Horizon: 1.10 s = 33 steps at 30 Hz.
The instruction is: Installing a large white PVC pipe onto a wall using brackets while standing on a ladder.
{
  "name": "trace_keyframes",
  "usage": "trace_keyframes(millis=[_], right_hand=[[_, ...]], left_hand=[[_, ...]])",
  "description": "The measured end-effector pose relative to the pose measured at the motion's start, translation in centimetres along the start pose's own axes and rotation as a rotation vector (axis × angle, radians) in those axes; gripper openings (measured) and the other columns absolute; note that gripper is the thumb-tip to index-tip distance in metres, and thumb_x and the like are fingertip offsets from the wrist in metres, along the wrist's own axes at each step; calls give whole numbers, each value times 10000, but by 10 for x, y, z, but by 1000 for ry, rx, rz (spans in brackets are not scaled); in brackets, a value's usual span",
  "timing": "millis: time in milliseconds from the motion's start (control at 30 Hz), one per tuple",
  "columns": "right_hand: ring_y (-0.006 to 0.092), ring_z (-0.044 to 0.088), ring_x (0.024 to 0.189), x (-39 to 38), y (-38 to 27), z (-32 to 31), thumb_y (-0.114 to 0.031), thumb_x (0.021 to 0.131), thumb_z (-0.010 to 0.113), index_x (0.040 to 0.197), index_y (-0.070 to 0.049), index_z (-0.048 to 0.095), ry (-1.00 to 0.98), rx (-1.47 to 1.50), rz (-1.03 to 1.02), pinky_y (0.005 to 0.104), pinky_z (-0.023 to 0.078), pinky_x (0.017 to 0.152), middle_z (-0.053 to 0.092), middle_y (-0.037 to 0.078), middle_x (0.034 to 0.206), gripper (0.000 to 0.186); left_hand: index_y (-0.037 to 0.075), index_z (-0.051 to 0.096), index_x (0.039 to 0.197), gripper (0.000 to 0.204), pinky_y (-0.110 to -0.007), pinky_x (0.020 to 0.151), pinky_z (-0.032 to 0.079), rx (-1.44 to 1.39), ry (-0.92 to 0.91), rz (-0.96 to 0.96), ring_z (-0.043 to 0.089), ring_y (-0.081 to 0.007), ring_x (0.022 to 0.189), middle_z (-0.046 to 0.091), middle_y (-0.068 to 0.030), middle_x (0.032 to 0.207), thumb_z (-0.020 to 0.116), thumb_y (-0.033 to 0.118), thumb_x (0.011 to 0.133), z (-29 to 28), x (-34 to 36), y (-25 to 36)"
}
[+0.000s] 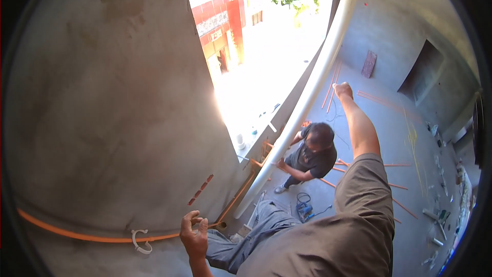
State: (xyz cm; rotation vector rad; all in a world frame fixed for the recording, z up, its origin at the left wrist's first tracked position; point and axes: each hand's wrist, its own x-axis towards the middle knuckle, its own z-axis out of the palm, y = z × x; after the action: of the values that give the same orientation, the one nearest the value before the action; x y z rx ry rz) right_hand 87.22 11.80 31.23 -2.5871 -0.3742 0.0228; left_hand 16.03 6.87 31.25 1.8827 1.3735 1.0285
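A long white plastic pipe (307,92) slants from the upper right down toward the wall's foot. My right hand (343,91), on an outstretched arm, is closed just right of the pipe's upper part; whatever is in its fingers is hidden. My left hand (195,236) is raised near the wall with fingers loosely bent and thumb apart, holding nothing visible. Left of it, a white hook-shaped pipe clamp (141,242) sits at the wall beside an orange pipe (92,236). A co-worker (318,149) in dark clothes stands below, one hand (281,163) by the white pipe.
A bright window opening (266,72) with a sill (256,136) lies beyond the pipe. On the floor are a blue power tool (303,209) with a cord, several orange pipes (397,185) and scattered fittings (438,218). A dark doorway (423,69) is in the far wall.
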Motion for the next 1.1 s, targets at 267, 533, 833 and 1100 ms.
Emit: trace_keyframes(millis=[267, 533, 833, 1100], right_hand=[[266, 618, 908, 70, -15, 9, -557, 867, 549, 1151, -9, 610, -29, 732, 98, 407, 480, 748, 646, 164, 1004, 620], [227, 564, 1017, 85, -51, 2, -661, 880, 458, 1355, -81, 464, -245, 1164, 128, 428, 419, 859, 590, 119, 1209, 750], [370, 317, 1374, 37, -173, -5, -648, 953, 141, 1451, 11, 300, -771, 1387, -336, 508, 192, 1134, 356, 268, 1457, 841], [296, 451, 1273, -128, -253, -13, -625, 962, 313, 1411, 23, 352, -1012, 1164, -1105, 433, 346, 1074, 480, 194, 1357, 790]], left_hand=[[55, 506, 1276, 570, -380, 911, 465, -44, -97, 79, 600, -222, 1020, 579, -111, 1229, 763, 127, 773, 28, 70, 25], [79, 370, 1393, 858, -399, 986, 448, -69, -239, 282, 505, -288, 1189, 449, -157, 1358, 850, 196, 691, 105, 161, 84], [104, 244, 1482, 1126, -471, 1119, 294, -37, -314, 336, 355, -311, 1364, 349, -167, 1481, 888, 396, 605, 178, 240, 149], [38, 188, 1449, 1187, -388, 1061, 365, -201, -109, 418, 414, -308, 1289, 410, -201, 1376, 912, 243, 531, 188, 279, 219]])
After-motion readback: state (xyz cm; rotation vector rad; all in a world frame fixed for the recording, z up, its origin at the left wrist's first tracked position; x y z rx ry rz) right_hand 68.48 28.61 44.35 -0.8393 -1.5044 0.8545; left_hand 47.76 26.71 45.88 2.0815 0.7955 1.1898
